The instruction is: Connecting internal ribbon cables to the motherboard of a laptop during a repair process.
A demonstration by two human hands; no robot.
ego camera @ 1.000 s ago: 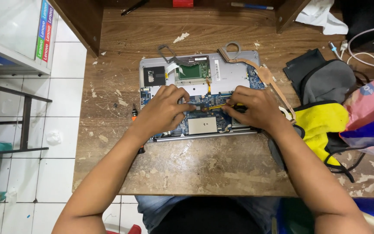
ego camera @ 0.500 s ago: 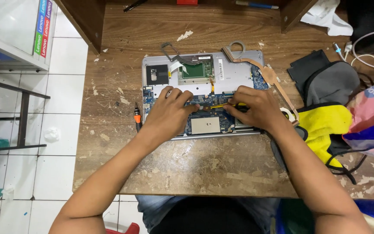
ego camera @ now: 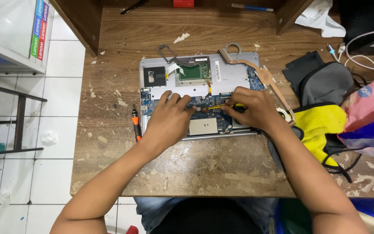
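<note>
Opened laptop (ego camera: 200,93) is worked on with two hands on the wooden counter (ego camera: 204,173).

The laptop is lying in the middle of the counter, its blue circuit board exposed. The left hand (ego camera: 169,121) is laid on the board, open, fingers spread and pressing down. A thin yellow tool (ego camera: 216,106) is gripped by the right hand (ego camera: 249,108), its tip pointing left over the board. An orange screwdriver (ego camera: 136,123) is placed just left of the laptop.

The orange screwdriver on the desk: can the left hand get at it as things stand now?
Probably yes. The screwdriver lies bare on the desk just beside the left hand, with nothing over it or between them.
</note>
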